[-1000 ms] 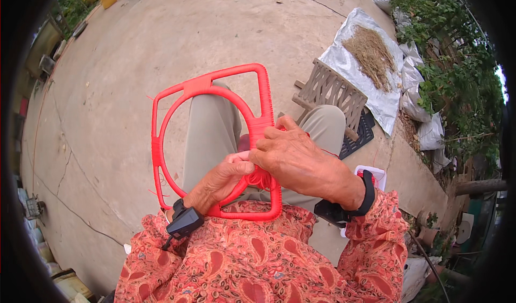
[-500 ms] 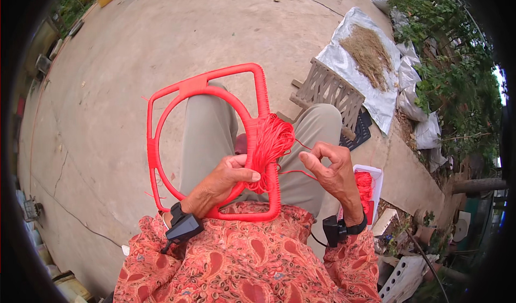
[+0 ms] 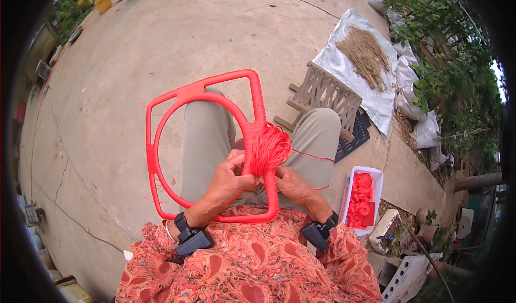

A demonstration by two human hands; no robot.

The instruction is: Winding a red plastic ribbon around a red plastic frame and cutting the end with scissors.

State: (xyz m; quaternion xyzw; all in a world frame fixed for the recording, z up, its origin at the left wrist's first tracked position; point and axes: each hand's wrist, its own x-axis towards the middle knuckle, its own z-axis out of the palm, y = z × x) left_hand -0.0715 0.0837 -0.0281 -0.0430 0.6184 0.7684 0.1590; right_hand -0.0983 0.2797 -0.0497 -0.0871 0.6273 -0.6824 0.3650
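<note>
At our lap, both hands meet on the right bar of a red frame (image 3: 200, 94). Our left hand (image 3: 228, 182) is closed on that bar, fingers curled round it just beside a bundle of red cord (image 3: 269, 148). Our right hand (image 3: 290, 183) grips the bar from the other side, under the bundle, fingers folded tight. Cord bundle sits wound on the bar, above both hands; one thin strand runs off to the right across the knee. Frame rests flat over our thighs, rounded side to the left, its lower bar touching the patterned shirt. Right of us on the concrete, a white tray (image 3: 376, 175) holds more red cord. Further out: a low wooden stool (image 3: 325, 92), then a tarp (image 3: 344, 61) with dried grass (image 3: 368, 53).
</note>
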